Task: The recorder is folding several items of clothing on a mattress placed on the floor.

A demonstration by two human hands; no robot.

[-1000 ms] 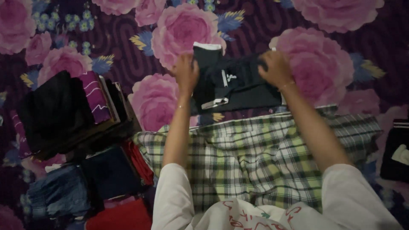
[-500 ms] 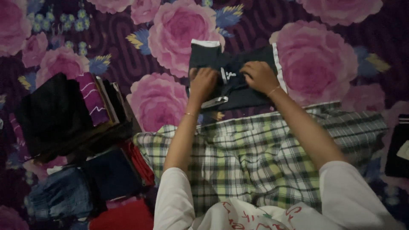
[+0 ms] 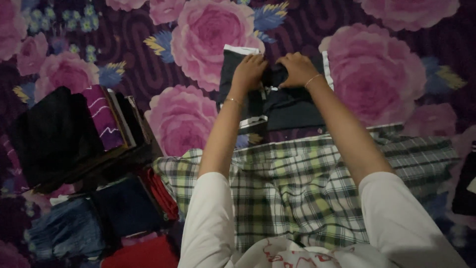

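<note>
On floral sheet (image 3: pixel 148 59), dark shorts (image 3: pixel 292 106) lengthwise away, left hand (image 3: pixel 249 71), right hand (image 3: pixel 296 68) fingers pinching it.

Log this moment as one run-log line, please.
left hand: gripping dark garment | right hand: gripping same garment | garment: on floral sheet | beside: folded clothes stack

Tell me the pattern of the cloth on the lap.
Green-and-white plaid cloth, clearest in the head view.
</note>
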